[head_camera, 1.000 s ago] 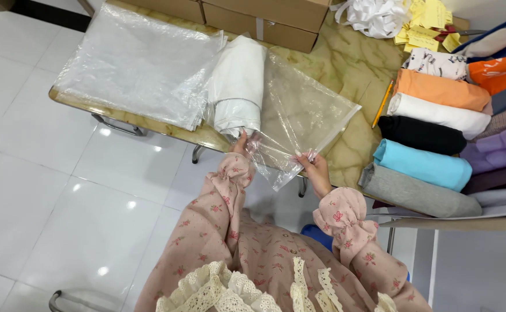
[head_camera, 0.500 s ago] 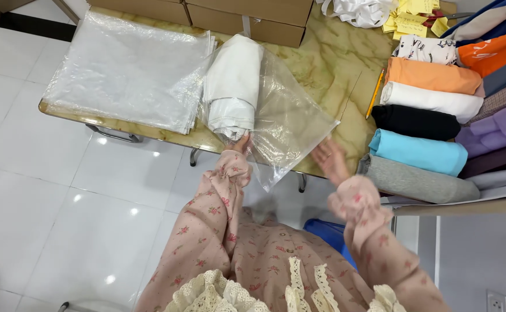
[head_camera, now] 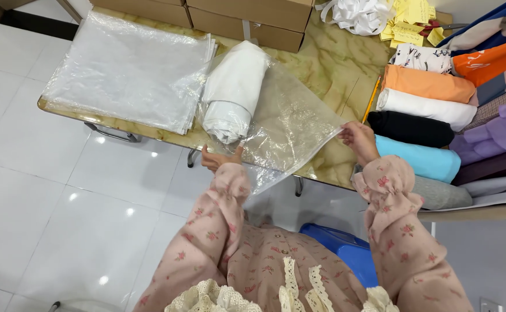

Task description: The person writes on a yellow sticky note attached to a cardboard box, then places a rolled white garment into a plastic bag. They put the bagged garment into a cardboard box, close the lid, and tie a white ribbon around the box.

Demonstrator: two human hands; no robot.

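While the rolled white cloth (head_camera: 233,92) lies lengthwise inside the clear plastic bag (head_camera: 287,124) on the table (head_camera: 328,63), the left hand (head_camera: 221,159) pinches its near edge, nearer than the right hand (head_camera: 357,138) gripping the corner

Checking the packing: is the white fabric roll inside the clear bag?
Yes, the white fabric roll lies inside the clear bag, behind its plastic.

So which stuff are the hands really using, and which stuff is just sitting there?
In use:
left hand
right hand
clear plastic bag
white rolled cloth

Just lying about:
stack of clear bags
cardboard boxes
yellow paper notes
pencil
coloured cloth rolls
blue stool
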